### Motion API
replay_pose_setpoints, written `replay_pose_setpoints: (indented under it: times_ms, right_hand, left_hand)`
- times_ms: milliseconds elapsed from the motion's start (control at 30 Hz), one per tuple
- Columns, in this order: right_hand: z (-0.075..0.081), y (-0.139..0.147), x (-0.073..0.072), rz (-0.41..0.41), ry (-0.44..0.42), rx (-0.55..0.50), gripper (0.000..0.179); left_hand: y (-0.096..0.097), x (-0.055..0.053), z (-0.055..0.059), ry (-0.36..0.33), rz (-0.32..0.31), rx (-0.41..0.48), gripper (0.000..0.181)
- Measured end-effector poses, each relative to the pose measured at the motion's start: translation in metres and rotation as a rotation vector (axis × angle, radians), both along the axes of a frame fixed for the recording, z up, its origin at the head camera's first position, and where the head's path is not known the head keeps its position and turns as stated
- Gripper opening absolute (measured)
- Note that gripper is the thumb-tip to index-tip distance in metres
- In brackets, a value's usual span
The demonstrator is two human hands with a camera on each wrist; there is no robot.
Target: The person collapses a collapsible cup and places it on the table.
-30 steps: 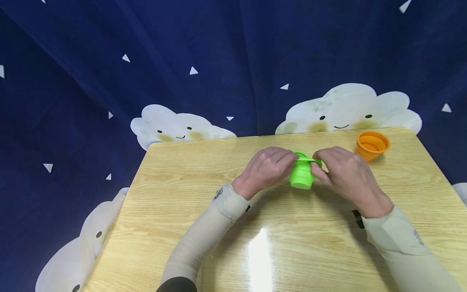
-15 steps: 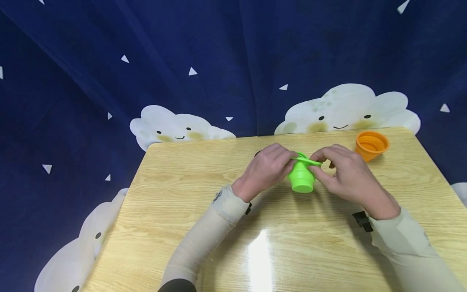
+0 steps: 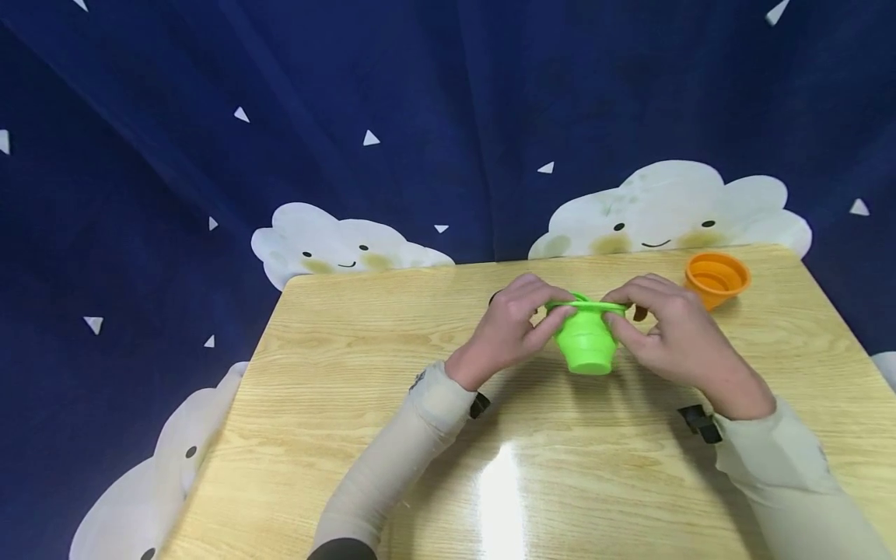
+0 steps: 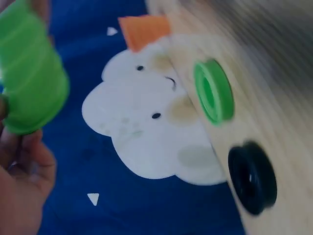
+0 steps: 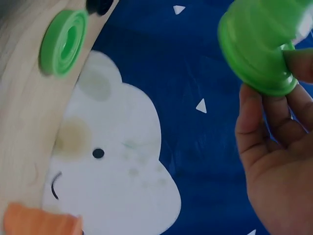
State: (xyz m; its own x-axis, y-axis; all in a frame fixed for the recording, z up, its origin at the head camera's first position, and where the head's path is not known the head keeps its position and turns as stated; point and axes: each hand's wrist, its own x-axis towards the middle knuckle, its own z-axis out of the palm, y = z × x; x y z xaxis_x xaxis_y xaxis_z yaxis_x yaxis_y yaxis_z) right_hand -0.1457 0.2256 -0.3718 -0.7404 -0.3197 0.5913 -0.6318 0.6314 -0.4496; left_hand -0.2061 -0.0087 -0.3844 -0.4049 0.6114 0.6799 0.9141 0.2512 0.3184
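Both hands hold a bright green collapsible cup by its rim, above the table. Its ribbed wall is drawn out, and the narrow base points down toward me. My left hand pinches the rim's left side between thumb and fingers. On the right side, my right hand grips the same rim in the same way. The right wrist view shows the cup with fingertips under its rim and the thumb against its wall. The cup's inside is hidden in every view.
At the table's back right stands an orange collapsible cup, drawn out. A flat green ring-shaped piece and a flat black one lie near the back edge, mostly hidden by the hands in the head view. A blue curtain hangs behind.
The green cup has tilted and widened to view, its base coming slightly lower and toward me. The hands have moved slightly apart along the rim. The orange cup stays put.
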Motion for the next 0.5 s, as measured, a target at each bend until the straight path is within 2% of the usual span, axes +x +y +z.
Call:
replay_pose_setpoints:
  times_ms: [133, 200, 267, 367, 500]
  right_hand:
    - [0.0024, 0.0023, 0.0021, 0.05, -0.097, -0.037, 0.024]
    - [0.0031, 0.0027, 0.0027, 0.072, -0.132, -0.023, 0.028]
    - [0.0035, 0.0023, 0.0034, 0.077, -0.152, 0.011, 0.032]
    - [0.0033, 0.0002, 0.0042, 0.057, -0.147, 0.078, 0.033]
    - [0.0028, -0.0017, 0.0049, 0.012, -0.128, 0.124, 0.021]
  left_hand:
    - [-0.0024, 0.0013, 0.0029, -0.313, -0.068, 0.076, 0.014]
    - [-0.0024, 0.002, 0.0039, -0.412, -0.088, 0.096, 0.013]
    - [-0.0015, 0.0023, 0.0049, -0.455, -0.097, 0.091, 0.013]
    - [-0.0003, 0.0024, 0.0063, -0.479, -0.1, 0.05, 0.017]
    - [-0.0015, 0.0019, 0.0087, -0.495, -0.12, -0.062, 0.037]
